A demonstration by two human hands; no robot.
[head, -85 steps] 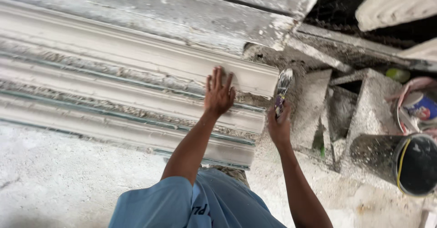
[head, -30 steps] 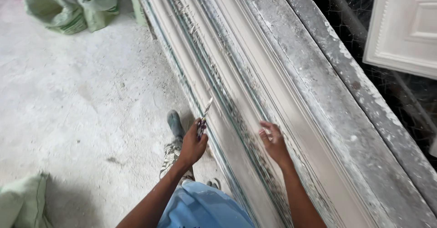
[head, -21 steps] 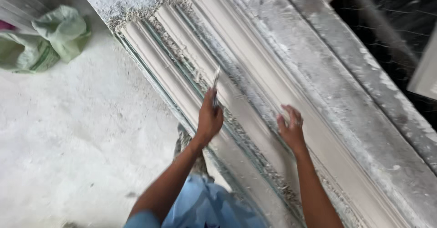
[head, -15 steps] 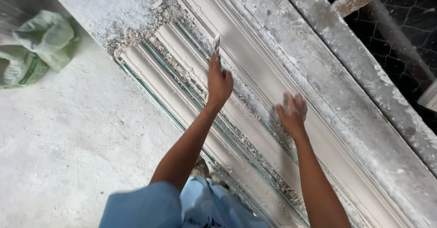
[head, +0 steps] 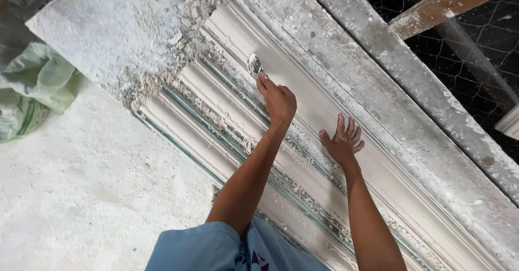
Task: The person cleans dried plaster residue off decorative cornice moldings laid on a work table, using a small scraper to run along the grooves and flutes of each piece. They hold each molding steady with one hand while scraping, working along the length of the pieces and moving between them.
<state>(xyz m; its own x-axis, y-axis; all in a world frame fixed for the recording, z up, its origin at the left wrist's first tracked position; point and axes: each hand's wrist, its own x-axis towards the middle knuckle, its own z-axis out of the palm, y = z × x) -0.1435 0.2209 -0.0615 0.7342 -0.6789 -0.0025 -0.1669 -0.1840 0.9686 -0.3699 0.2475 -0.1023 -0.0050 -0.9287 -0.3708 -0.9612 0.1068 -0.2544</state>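
A long white plaster cornice moulding with ridged profiles lies diagonally across the view, crusted with plaster crumbs. My left hand grips a small metal scraper, whose blade is smeared with white plaster and pressed on an upper ridge near the moulding's far end. My right hand rests flat on the moulding just to the right, fingers spread, holding nothing. Blue clothing shows at the bottom of the frame.
A rough grey slab abuts the moulding's end. A green sack lies at the left on the dusty concrete floor. A plaster-splashed grey board, wire mesh and a wooden beam are at the right.
My left hand has slid the scraper further up the moulding toward its end. My right hand has followed alongside, still flat on the surface. The view has shifted with them.
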